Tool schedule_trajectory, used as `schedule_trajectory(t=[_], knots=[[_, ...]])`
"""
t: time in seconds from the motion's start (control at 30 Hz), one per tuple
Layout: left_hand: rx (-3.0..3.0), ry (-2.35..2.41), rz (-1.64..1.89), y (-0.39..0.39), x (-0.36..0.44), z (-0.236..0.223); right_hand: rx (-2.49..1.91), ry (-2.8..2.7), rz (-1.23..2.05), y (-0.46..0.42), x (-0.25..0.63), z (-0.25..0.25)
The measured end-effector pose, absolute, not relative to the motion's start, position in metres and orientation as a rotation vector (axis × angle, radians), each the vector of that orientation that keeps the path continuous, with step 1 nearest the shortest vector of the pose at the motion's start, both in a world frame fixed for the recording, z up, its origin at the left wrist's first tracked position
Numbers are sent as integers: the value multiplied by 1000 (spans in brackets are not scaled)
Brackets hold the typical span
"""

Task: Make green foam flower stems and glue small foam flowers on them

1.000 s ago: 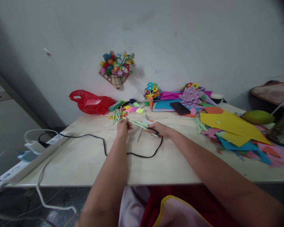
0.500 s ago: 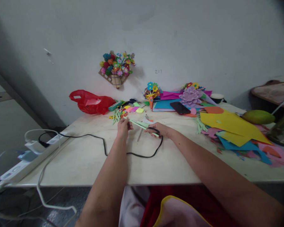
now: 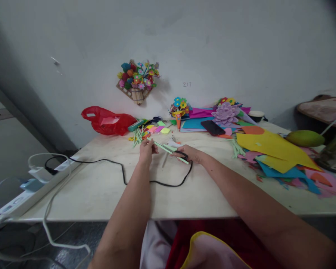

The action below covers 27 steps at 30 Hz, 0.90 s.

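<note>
My left hand [image 3: 148,147] pinches the far end of a thin light green foam strip [image 3: 160,145] above the middle of the table. The strip slants down to the right, with a narrow gap between two pieces near my other hand. My right hand [image 3: 192,154] is closed around black-handled scissors [image 3: 182,153] beside the strip's near end; their blades are mostly hidden. A black cord [image 3: 168,184] curves across the table and passes out of sight by my right hand. Just beyond the hands lies a small white object [image 3: 173,143], partly covered.
Cut green strips [image 3: 138,135] and a red plastic bag [image 3: 109,121] lie at the back left. A phone [image 3: 212,127] rests on coloured sheets. Yellow foam sheets [image 3: 271,147], scraps and a green mango [image 3: 305,138] are at the right; a power strip [image 3: 19,200] edges the left.
The gap between the green strip pieces by my right hand shows wider. Both hands stay in almost the same place.
</note>
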State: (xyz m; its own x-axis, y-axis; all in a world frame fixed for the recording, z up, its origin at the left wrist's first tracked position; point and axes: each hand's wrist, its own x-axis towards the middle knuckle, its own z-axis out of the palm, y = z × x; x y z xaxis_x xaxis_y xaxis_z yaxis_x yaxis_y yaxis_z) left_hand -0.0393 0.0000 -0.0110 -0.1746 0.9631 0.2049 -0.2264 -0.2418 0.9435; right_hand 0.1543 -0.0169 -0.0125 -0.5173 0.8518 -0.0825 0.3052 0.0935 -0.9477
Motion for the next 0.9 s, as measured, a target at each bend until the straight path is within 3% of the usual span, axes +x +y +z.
schedule_trajectory(t=[0.9], knots=[[1062,963,1579,1,-39,-13,-1054,-1959,1233,-17,153,-14]])
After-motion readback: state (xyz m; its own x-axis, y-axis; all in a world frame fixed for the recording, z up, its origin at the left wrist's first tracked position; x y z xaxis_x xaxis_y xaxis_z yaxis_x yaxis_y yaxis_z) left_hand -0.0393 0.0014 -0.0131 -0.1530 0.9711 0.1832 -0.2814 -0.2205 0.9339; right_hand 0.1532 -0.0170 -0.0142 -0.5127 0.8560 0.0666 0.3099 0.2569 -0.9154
